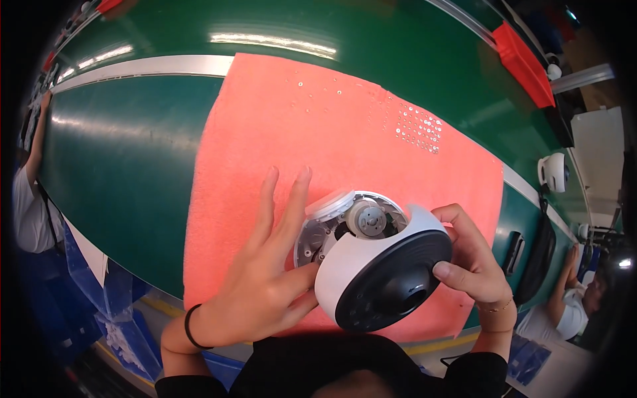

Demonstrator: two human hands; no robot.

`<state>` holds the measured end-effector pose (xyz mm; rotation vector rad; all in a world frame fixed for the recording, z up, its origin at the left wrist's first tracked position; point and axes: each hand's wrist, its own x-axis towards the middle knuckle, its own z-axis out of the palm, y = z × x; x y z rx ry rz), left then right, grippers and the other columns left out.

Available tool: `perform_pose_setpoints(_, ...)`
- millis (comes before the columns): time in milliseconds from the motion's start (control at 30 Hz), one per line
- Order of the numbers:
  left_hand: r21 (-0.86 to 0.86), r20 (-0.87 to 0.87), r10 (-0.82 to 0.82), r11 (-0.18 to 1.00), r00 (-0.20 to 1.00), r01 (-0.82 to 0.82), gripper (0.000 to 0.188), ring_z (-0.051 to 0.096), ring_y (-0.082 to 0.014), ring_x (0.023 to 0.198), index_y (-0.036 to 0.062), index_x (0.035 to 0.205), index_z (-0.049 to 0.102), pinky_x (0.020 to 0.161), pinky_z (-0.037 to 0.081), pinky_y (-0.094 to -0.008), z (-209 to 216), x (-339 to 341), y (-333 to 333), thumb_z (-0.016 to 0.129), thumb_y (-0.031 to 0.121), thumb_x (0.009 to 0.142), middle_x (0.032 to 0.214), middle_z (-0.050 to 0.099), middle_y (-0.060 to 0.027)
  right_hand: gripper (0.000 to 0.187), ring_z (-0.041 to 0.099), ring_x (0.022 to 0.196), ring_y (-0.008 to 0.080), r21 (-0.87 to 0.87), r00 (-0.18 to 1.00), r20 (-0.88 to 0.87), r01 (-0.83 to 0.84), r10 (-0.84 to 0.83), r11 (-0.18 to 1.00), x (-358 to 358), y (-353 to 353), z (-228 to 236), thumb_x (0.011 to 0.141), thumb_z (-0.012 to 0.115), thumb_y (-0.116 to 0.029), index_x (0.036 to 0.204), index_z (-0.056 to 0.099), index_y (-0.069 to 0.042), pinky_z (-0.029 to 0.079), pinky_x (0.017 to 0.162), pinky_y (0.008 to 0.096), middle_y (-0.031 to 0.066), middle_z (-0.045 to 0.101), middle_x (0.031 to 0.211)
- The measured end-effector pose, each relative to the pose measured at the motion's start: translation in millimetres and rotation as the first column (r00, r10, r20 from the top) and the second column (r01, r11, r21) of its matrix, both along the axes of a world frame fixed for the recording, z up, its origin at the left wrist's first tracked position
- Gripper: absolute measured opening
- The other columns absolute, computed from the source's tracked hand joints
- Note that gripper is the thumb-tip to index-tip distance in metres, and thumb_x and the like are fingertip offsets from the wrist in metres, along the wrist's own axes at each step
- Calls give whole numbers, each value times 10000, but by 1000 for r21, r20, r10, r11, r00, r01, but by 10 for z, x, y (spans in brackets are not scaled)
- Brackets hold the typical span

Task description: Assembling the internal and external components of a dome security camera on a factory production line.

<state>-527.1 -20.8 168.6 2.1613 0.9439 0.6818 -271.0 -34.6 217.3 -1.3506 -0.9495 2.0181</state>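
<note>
A white dome camera (371, 265) is held between both hands above the lower edge of a pink mat (279, 132), just in front of the body. Its black lens face (395, 282) is tilted down and toward the wearer; the open back, with a grey motor (367, 219) and circular frame exposed, points up and away. The long axis is thus judged to run from near-low to far-high, leaning slightly left.

Left hand (265, 285): pressed against the left side of the housing with thumb and palm; fingers spread wide and extended upward past the open back, not curled. Contact is made, but a full grip is not seen.

Right hand (468, 255): closed on the right rim of the housing, thumb on the black face, fingers wrapped behind.

Both hands are about equally near; the exposed interior lies closer to the left fingertips (304, 176).

A cluster of small screws (419, 127) lies on the far right part of the mat, well apart from the hands. The mat rests on a green belt (119, 166). A second white camera (552, 171) sits at the right edge. Other people are seen at far left and lower right.
</note>
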Motion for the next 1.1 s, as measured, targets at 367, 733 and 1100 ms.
perform_pose_setpoints(367,-285,63,84,956,994,-63,274,659,-301,818,-16,834,628,698,524,-318,33,-171,-140,740,169,666,1217,475,-302,513,525,924,102,25,966,161,-208,202,978,-28,-57,31,746,663,-32,1144,340,-35,420,749,227,100,560,1008)
perform_pose_setpoints(733,-336,-206,205,904,957,-266,351,660,-234,638,-34,712,590,583,522,-274,269,46,-140,815,192,564,767,654,-158,382,597,714,100,212,905,372,-301,208,930,-7,226,-59,738,685,-106,1027,451,-14,460,565,209,68,631,806)
perform_pose_setpoints(1100,-303,-288,217,903,933,-303,344,641,-193,528,-9,668,601,532,518,-251,200,59,-143,816,243,578,558,608,-97,324,380,459,46,386,815,535,-469,221,794,-11,364,-130,636,703,-137,873,509,-32,281,435,200,-10,409,545)
